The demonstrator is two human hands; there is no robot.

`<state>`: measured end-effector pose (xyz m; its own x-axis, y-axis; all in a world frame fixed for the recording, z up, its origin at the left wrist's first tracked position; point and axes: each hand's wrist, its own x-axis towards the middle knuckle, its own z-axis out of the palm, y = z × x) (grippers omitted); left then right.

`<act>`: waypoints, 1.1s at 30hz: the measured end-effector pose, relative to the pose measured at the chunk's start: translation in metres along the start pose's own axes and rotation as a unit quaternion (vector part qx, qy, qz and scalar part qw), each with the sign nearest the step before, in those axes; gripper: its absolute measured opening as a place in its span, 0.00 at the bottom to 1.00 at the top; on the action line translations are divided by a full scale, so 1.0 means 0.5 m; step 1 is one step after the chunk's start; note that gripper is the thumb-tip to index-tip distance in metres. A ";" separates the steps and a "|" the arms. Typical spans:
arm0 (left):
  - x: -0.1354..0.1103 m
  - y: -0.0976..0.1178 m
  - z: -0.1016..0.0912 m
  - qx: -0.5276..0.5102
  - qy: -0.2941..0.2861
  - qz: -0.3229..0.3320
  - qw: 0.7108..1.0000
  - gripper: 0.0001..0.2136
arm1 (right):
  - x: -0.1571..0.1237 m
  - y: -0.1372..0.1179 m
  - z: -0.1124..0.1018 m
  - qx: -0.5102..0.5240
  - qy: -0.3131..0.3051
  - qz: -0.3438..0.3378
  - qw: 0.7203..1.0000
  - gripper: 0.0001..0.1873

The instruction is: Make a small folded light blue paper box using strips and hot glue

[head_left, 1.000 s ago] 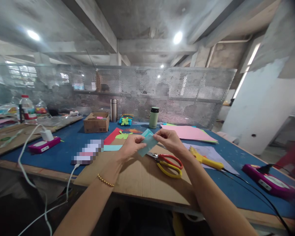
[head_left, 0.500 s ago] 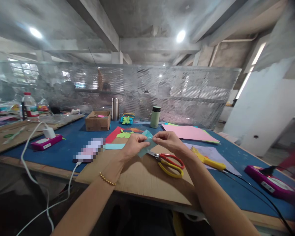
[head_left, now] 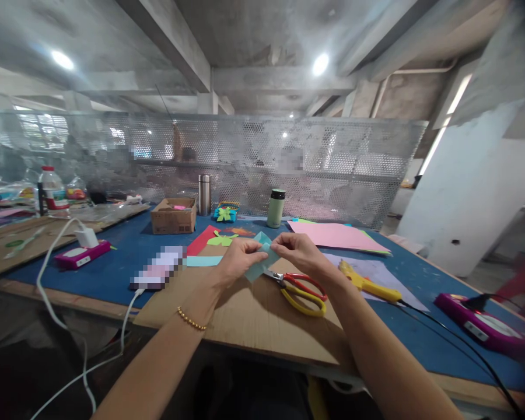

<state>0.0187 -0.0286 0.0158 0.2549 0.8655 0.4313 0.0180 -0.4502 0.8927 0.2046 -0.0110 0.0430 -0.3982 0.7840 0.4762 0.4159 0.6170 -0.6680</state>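
A small folded piece of light blue paper (head_left: pixel 257 269) is held between my two hands above a brown cardboard sheet (head_left: pixel 245 326). My left hand (head_left: pixel 238 259) pinches its left side between thumb and fingers. At its upper right, my right hand (head_left: pixel 300 252) grips the edge with closed fingertips, which partly hide the paper. Scissors (head_left: pixel 304 294) with one red and one yellow handle lie on the cardboard just below my right hand. Beyond my left hand are a light blue paper strip (head_left: pixel 201 261), a green paper cutout (head_left: pixel 221 238) and red paper (head_left: pixel 198 240).
A yellow glue gun (head_left: pixel 376 289) lies on lilac paper at right, its cord trailing past a purple power strip (head_left: pixel 476 324). Pink paper sheets (head_left: pixel 332 235), a green bottle (head_left: pixel 276 209), a steel flask (head_left: pixel 205 195) and a cardboard box (head_left: pixel 174 219) stand behind. A phone (head_left: pixel 160 268) charges at left.
Almost nothing differs. Both hands keep their pinch on the light blue paper, and the view has shifted very slightly.
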 end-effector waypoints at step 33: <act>0.020 -0.030 -0.008 -0.200 0.093 -0.070 0.973 0.18 | 0.001 0.001 0.046 0.044 0.023 0.101 0.994 0.17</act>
<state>0.0170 -0.0124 0.0071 0.0976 0.9533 0.2858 -0.3471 -0.2365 0.9075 0.1859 -0.0121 0.0298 -0.2754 0.8951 0.3507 0.4093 0.4393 -0.7997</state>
